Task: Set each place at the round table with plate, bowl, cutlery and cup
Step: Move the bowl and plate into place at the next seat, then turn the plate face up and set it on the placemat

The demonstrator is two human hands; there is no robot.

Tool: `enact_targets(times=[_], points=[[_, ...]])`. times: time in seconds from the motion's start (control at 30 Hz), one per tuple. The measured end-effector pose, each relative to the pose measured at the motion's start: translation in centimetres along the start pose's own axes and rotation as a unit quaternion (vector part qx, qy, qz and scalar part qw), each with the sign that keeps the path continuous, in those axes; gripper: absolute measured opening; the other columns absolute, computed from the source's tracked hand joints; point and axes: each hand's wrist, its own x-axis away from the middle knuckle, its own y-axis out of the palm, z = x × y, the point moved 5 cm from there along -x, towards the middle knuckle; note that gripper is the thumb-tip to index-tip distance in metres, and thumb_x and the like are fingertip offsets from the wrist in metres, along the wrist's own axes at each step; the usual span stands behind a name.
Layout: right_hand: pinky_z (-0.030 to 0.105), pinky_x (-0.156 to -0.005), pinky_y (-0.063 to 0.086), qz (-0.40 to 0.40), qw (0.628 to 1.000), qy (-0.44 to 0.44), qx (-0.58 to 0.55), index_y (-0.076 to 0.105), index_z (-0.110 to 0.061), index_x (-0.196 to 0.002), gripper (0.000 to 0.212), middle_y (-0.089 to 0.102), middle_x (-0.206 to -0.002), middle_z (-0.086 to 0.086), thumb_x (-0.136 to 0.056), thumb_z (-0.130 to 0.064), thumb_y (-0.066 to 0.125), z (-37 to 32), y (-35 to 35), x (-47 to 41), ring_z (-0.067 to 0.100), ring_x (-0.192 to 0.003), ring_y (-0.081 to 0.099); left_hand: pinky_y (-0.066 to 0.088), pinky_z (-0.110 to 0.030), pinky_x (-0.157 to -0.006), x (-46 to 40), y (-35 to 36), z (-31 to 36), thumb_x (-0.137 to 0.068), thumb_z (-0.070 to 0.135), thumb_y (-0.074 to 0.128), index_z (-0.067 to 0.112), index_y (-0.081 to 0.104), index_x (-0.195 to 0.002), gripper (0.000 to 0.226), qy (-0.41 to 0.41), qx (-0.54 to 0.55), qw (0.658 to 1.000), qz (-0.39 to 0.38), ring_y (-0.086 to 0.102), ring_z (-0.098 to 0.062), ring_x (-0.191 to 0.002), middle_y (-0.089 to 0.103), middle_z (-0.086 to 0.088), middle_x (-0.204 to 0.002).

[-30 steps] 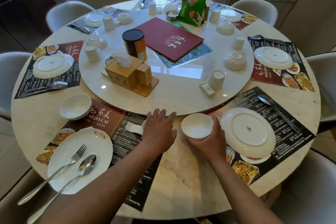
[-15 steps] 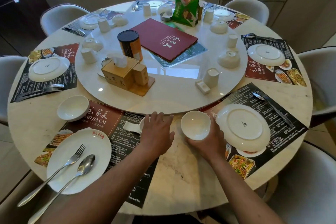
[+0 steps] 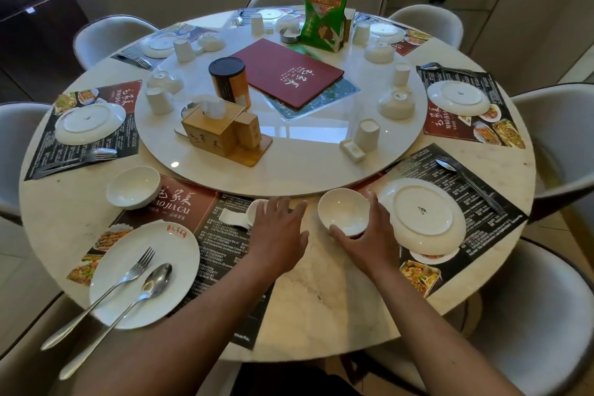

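Both arms reach over the near edge of the round table [image 3: 321, 283]. The right hand [image 3: 369, 238] cups a white bowl [image 3: 343, 211], thumb on its near rim, fingers round its right side. The bowl sits just left of an upturned plate [image 3: 424, 215] on a placemat [image 3: 482, 202]. The left hand [image 3: 279, 228] lies flat, fingers spread, partly covering a spoon [image 3: 239, 217]. Further left, a fork [image 3: 106, 292] lies on another plate [image 3: 180, 254].
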Motion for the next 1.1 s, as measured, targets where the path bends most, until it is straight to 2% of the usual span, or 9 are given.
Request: enact_targets(times=[0.07,0.17,0.37,0.67,0.77,0.87,1.0,1.1], points=[[0.057,-0.103,0.045,0.026,1.0,-0.005,0.011,0.004,-0.035,-0.155,0.107,0.025,-0.16,-0.001,-0.074,-0.077,0.058,0.2,-1.1,0.9,0.028,-0.142,0.035,0.021,-0.048,-0.12,0.3,0.0,0.9,-0.097,0.049,0.05,0.029,0.031,-0.152,0.061,-0.001,0.023,1.0,0.005,0.025,-0.027,-0.147,0.039,-0.005,-0.154],[0.054,-0.106,0.042,0.041,0.997,-0.018,0.06,0.007,-0.032,-0.157,0.097,0.023,-0.161,0.003,-0.082,-0.07,0.055,1.3,-2.9,2.0,0.03,-0.142,0.031,0.019,-0.048,-0.122,0.9,0.3,3.1,-0.098,0.05,0.049,0.031,0.026,-0.154,0.063,0.009,0.049,0.999,0.01,0.024,-0.029,-0.148,0.036,-0.006,-0.156],[0.049,-0.107,0.041,0.026,0.992,-0.012,0.125,0.023,-0.031,-0.156,0.081,0.025,-0.159,0.002,-0.088,-0.063,0.054,5.5,-6.8,3.4,0.028,-0.139,0.033,0.013,-0.049,-0.124,2.2,1.1,8.9,-0.1,0.052,0.046,0.033,0.021,-0.157,0.065,0.051,0.086,0.995,-0.01,0.014,-0.029,-0.153,0.024,-0.005,-0.164],[0.043,-0.104,0.044,0.007,0.992,-0.009,0.129,0.043,-0.029,-0.147,0.065,0.041,-0.15,0.0,-0.088,-0.05,0.06,12.0,-11.6,1.0,0.023,-0.134,0.037,0.028,-0.045,-0.121,0.2,2.5,17.9,-0.098,0.051,0.049,0.032,0.027,-0.155,0.063,0.073,0.102,0.992,-0.012,0.026,-0.024,-0.149,0.034,-0.003,-0.16],[0.042,-0.101,0.046,-0.005,0.994,-0.024,0.109,0.051,-0.026,-0.141,0.059,0.046,-0.143,-0.001,-0.088,-0.048,0.063,14.0,-12.3,-0.4,0.022,-0.129,0.04,0.031,-0.045,-0.119,-1.2,4.4,20.1,-0.097,0.049,0.054,0.033,0.027,-0.156,0.067,0.03,0.13,0.99,-0.048,0.025,-0.024,-0.149,0.035,-0.004,-0.159],[0.038,-0.098,0.048,-0.035,0.993,-0.048,0.103,0.057,-0.022,-0.134,0.051,0.049,-0.136,-0.001,-0.088,-0.043,0.066,16.4,-13.6,-2.6,0.022,-0.125,0.044,0.038,-0.049,-0.115,-2.7,6.6,21.8,-0.093,0.052,0.059,0.034,0.023,-0.157,0.075,-0.068,0.192,0.975,-0.091,0.024,-0.024,-0.15,0.031,-0.004,-0.161],[0.037,-0.1,0.045,-0.084,0.994,-0.035,0.051,0.058,-0.02,-0.134,0.049,0.05,-0.136,0.005,-0.09,-0.041,0.064,18.8,-15.5,-6.9,0.025,-0.123,0.05,0.024,-0.052,-0.119,-4.0,8.0,23.6,-0.093,0.056,0.058,0.037,0.011,-0.158,0.082,-0.159,0.21,0.958,-0.116,0.008,-0.028,-0.154,0.009,-0.004,-0.168],[0.035,-0.091,0.047,-0.117,0.993,-0.004,0.014,0.061,-0.016,-0.125,0.044,0.061,-0.124,0.006,-0.089,-0.041,0.067,19.7,-16.0,-9.6,0.026,-0.112,0.058,0.018,-0.052,-0.121,-4.6,8.4,24.5,-0.09,0.064,0.058,0.037,0.003,-0.159,0.092,-0.184,0.168,0.959,-0.137,-0.001,-0.031,-0.155,-0.005,-0.005,-0.169]])
